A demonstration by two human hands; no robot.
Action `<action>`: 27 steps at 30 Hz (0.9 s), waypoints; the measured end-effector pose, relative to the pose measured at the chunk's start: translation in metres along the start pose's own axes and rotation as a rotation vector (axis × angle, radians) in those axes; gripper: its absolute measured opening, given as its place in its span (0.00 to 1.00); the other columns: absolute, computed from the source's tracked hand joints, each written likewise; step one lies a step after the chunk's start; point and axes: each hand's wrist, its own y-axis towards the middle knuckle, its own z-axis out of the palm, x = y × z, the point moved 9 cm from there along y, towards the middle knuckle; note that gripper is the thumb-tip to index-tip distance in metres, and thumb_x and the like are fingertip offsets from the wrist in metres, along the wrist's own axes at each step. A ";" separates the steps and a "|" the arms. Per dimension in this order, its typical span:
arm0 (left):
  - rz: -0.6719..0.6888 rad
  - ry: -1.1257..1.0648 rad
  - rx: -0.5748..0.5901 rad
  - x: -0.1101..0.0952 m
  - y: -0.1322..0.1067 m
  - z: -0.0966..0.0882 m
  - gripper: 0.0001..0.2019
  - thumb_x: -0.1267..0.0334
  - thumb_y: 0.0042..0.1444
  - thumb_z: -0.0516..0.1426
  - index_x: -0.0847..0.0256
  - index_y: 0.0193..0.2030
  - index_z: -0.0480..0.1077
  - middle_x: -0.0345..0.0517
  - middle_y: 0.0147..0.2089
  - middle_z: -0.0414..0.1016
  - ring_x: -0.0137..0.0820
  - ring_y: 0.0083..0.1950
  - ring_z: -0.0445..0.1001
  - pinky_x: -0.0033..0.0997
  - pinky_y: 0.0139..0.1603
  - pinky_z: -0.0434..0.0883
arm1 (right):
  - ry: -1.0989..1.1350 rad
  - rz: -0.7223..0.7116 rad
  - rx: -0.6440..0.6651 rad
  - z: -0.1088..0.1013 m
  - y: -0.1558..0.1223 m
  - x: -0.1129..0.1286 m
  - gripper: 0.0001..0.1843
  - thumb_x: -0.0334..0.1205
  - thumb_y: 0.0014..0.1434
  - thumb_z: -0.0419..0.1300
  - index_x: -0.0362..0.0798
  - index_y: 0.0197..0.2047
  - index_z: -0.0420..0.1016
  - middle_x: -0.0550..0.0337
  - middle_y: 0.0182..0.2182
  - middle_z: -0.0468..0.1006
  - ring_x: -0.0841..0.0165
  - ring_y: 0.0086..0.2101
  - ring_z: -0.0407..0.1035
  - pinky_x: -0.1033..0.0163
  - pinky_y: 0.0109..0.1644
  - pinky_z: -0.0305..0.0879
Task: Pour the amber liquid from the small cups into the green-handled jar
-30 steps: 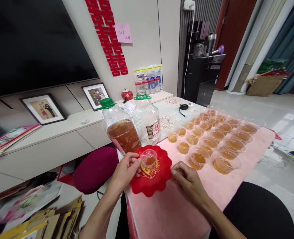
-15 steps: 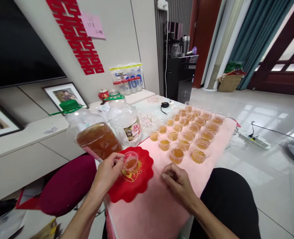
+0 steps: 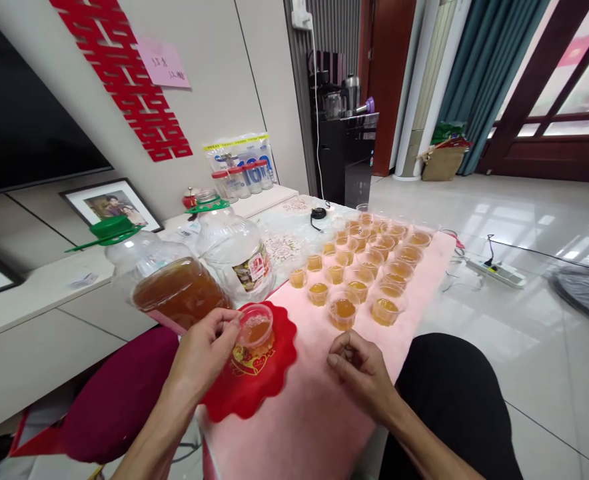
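Well, from my station I see the right hand, fingers curled together over the near end of the pink-covered counter. The left hand's fingers clamp the rim of an amber-filled cup over the red plate at the near left corner. Beyond, I can't read the clear jug's label; farther, a package bears large blue digits near red double-happiness characters.

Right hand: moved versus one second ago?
Yes, rightward. Against the red plate, the right hand has shifted away: it was right at the rim, and now a strip of pink cloth shows between them.
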 end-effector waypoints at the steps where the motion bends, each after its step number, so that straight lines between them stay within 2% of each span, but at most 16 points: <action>1: 0.001 -0.021 0.020 -0.004 -0.004 0.004 0.35 0.34 0.44 0.55 0.62 0.48 0.74 0.41 0.30 0.74 0.28 0.29 0.65 0.28 0.33 0.63 | -0.005 -0.008 -0.007 -0.003 0.000 0.001 0.24 0.56 0.74 0.66 0.43 0.39 0.70 0.61 0.25 0.70 0.74 0.24 0.65 0.73 0.28 0.57; 5: 0.003 -0.124 0.091 -0.019 -0.019 0.029 0.33 0.35 0.43 0.58 0.62 0.46 0.73 0.38 0.26 0.71 0.26 0.27 0.64 0.26 0.29 0.60 | -0.044 -0.054 -0.055 -0.019 -0.002 0.005 0.24 0.57 0.74 0.67 0.42 0.41 0.70 0.64 0.26 0.68 0.75 0.25 0.64 0.73 0.29 0.57; 11: 0.087 -0.217 0.210 -0.044 -0.038 0.086 0.28 0.39 0.47 0.59 0.62 0.44 0.75 0.35 0.23 0.64 0.25 0.26 0.62 0.25 0.29 0.57 | -0.149 -0.173 -0.111 -0.047 -0.012 0.018 0.20 0.52 0.74 0.69 0.41 0.45 0.74 0.62 0.32 0.70 0.75 0.29 0.63 0.72 0.33 0.57; 15: 0.101 -0.237 0.269 -0.065 -0.054 0.117 0.27 0.39 0.48 0.58 0.63 0.41 0.75 0.37 0.23 0.66 0.25 0.25 0.61 0.26 0.27 0.57 | -0.221 -0.275 -0.098 -0.056 -0.021 0.030 0.19 0.54 0.76 0.68 0.47 0.54 0.76 0.60 0.38 0.72 0.73 0.32 0.65 0.69 0.36 0.60; 19: 0.133 -0.249 0.302 -0.086 -0.066 0.138 0.23 0.43 0.51 0.56 0.62 0.39 0.75 0.36 0.22 0.65 0.25 0.25 0.61 0.26 0.28 0.58 | -0.340 -0.362 -0.114 -0.063 -0.027 0.043 0.24 0.60 0.74 0.70 0.53 0.61 0.75 0.58 0.45 0.72 0.72 0.33 0.66 0.67 0.36 0.62; 22: 0.144 -0.240 0.309 -0.097 -0.069 0.151 0.20 0.47 0.53 0.55 0.61 0.40 0.74 0.35 0.21 0.64 0.26 0.24 0.61 0.26 0.28 0.59 | -0.432 -0.416 -0.161 -0.071 -0.031 0.052 0.29 0.64 0.73 0.70 0.56 0.66 0.72 0.56 0.52 0.72 0.69 0.40 0.71 0.66 0.41 0.67; 24: 0.150 -0.223 0.306 -0.102 -0.070 0.158 0.17 0.51 0.55 0.55 0.62 0.41 0.75 0.34 0.21 0.64 0.25 0.24 0.61 0.26 0.29 0.58 | -0.487 -0.431 -0.193 -0.076 -0.033 0.055 0.30 0.62 0.74 0.70 0.56 0.68 0.70 0.56 0.54 0.72 0.65 0.47 0.73 0.66 0.43 0.69; 27: 0.162 -0.192 0.291 -0.107 -0.068 0.166 0.14 0.57 0.58 0.55 0.62 0.43 0.75 0.35 0.23 0.69 0.25 0.26 0.64 0.26 0.31 0.58 | -0.546 -0.420 -0.228 -0.081 -0.034 0.053 0.28 0.58 0.76 0.69 0.54 0.68 0.70 0.54 0.53 0.72 0.63 0.52 0.72 0.68 0.36 0.67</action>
